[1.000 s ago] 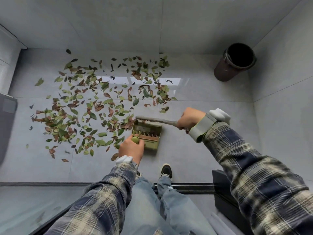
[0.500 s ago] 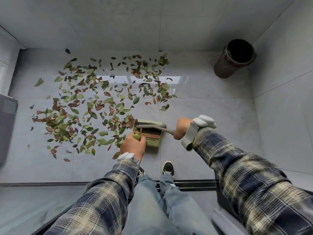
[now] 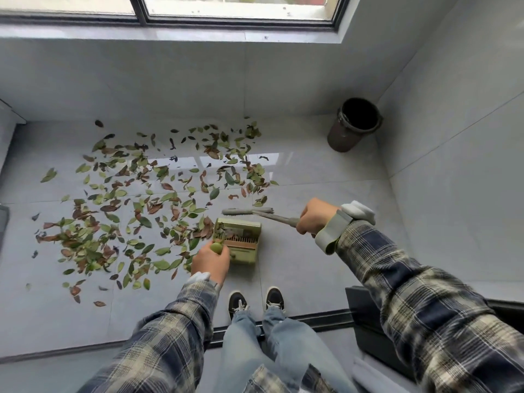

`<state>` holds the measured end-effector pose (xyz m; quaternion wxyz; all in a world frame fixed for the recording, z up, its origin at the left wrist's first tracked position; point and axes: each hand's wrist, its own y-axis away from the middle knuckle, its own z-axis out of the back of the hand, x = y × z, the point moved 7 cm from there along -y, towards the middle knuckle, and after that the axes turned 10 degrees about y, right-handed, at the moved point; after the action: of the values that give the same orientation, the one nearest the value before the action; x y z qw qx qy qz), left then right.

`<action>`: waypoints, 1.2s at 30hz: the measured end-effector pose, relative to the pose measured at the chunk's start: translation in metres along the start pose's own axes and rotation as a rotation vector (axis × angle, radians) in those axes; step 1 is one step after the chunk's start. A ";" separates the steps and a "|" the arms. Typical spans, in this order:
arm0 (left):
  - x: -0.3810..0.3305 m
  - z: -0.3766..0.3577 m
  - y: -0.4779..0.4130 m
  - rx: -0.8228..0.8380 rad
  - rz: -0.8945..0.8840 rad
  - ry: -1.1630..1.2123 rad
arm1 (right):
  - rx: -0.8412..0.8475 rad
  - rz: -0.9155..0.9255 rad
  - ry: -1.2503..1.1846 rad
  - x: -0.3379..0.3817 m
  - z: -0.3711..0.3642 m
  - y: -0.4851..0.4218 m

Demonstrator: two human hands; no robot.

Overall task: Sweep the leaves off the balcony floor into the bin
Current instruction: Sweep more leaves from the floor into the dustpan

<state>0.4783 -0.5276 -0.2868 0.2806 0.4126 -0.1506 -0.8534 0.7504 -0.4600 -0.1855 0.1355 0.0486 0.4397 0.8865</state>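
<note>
Clutches pan [image 3: 238, 239] by its knob in left hand [image 3: 211, 260], brush [image 3: 246, 211] handle in right hand [image 3: 314, 217]. Has just lifted brush off pan mouth, likely for another stroke. Faces leaves [image 3: 82, 242] scattered on floor to the left, bin [image 3: 354, 124] in far right corner.

Grey glossy tile floor [image 3: 312, 265] w/ green & brown leaves [image 3: 141, 199] scattered over its left & middle, a few strays out twd the left edge. Green dustpan [image 3: 241, 239] sits at the spread's right edge, leaves touching its left side. Dark round bin [image 3: 351, 129] stands upright in the far right corner, well apart from the leaves; two dark shoes [image 3: 238, 302] stand near the dustpan.
</note>
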 end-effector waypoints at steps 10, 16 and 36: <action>-0.050 0.003 -0.013 0.073 -0.132 -0.069 | -0.014 -0.059 -0.179 -0.015 -0.006 0.000; -0.076 -0.007 -0.033 0.062 -0.109 -0.112 | 0.054 -0.050 -0.233 -0.022 0.003 -0.038; -0.127 -0.067 -0.090 -0.057 0.085 -0.159 | 0.207 0.027 -0.090 -0.018 0.050 -0.189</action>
<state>0.5629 -0.3803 -0.2929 0.3155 0.3287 -0.1654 -0.8747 0.8150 -0.3178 -0.3038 0.1372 0.1081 0.5218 0.8350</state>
